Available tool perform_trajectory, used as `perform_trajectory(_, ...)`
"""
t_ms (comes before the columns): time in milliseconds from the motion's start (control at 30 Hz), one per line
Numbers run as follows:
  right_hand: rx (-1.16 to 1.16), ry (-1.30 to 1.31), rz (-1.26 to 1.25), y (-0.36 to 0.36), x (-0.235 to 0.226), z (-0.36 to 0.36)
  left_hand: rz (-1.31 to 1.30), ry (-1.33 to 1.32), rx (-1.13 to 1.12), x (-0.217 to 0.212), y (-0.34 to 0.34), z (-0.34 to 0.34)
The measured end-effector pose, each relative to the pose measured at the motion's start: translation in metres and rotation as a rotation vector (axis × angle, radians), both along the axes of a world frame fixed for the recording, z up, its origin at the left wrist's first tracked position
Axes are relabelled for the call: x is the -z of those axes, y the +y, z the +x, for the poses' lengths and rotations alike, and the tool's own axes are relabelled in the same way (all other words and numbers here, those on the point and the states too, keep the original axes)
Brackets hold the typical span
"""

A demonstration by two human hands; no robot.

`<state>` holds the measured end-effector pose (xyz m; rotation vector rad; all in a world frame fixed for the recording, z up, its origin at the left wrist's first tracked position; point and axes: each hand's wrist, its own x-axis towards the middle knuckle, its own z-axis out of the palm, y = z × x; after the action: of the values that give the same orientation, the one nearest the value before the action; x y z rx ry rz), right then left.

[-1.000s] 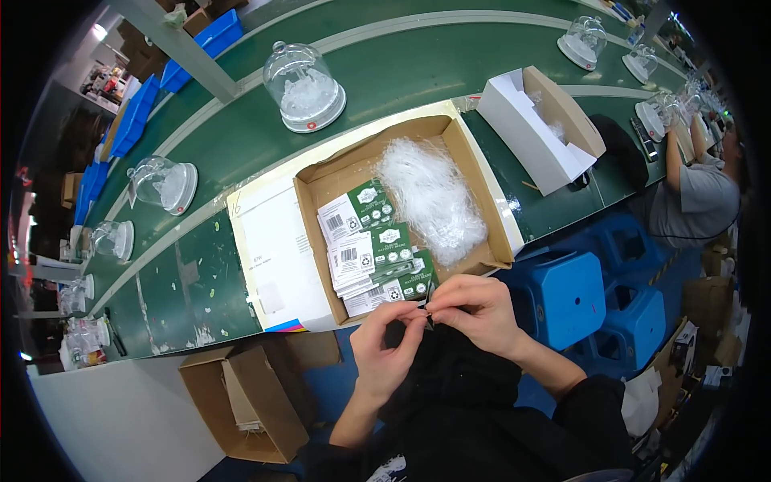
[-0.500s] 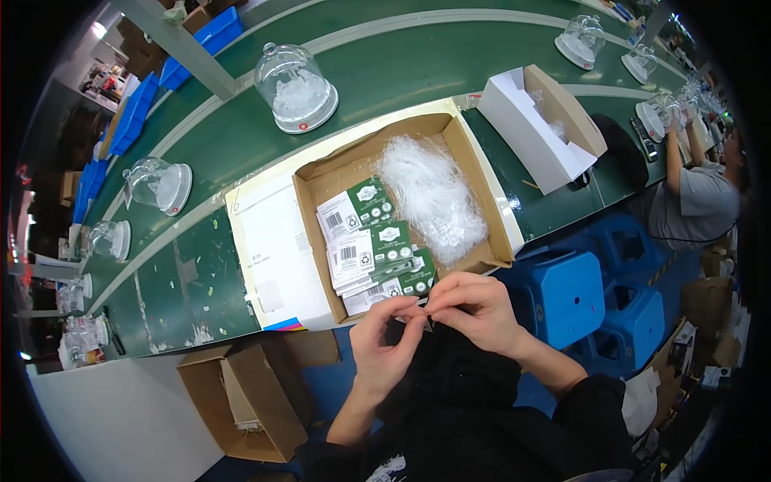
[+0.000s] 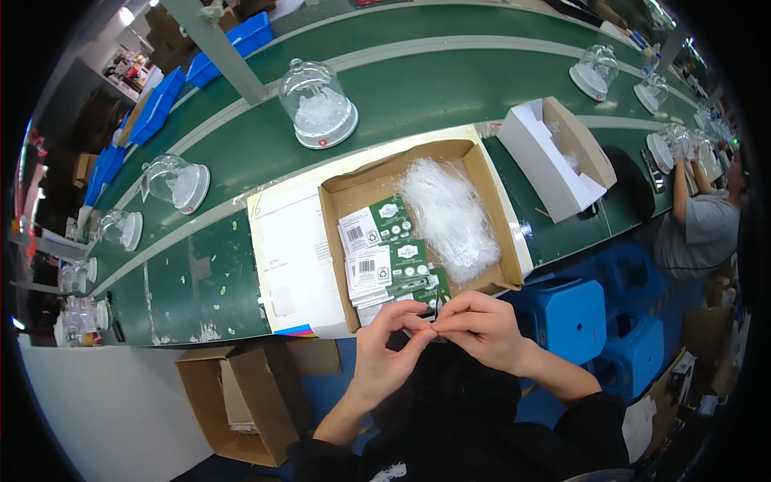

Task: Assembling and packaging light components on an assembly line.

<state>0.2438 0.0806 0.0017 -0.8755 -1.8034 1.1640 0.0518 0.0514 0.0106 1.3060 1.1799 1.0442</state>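
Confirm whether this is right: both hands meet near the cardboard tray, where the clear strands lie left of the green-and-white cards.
Not quite: the head view shows the clear strands to the right of the green-and-white cards. The left hand and right hand do meet near the cardboard tray.

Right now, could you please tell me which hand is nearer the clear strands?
The right hand, on the near side of the clear strands; the left hand is farther off, toward their lower left.
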Motion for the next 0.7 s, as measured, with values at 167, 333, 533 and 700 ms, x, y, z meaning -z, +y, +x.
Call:
perform_trajectory(167, 0.003, 0.043, 0.05, 0.021, -0.008, -0.011, 0.019, -0.147, 0.007, -0.001, 0.016, -0.01)
perform_trajectory(333, -0.095, -0.02, -0.042, 0.056, -0.031, -0.024, 0.095, -0.137, 0.035, -0.004, 0.041, -0.028)
perform_trajectory(533, -0.293, -0.217, 0.149, 0.093, -0.044, -0.052, 0.128, -0.101, 0.102, -0.009, 0.062, -0.063)
perform_trajectory(700, -0.287, -0.25, 0.379, 0.128, -0.038, -0.085, 0.395, -0.039, -0.09, 0.009, 0.079, -0.08)
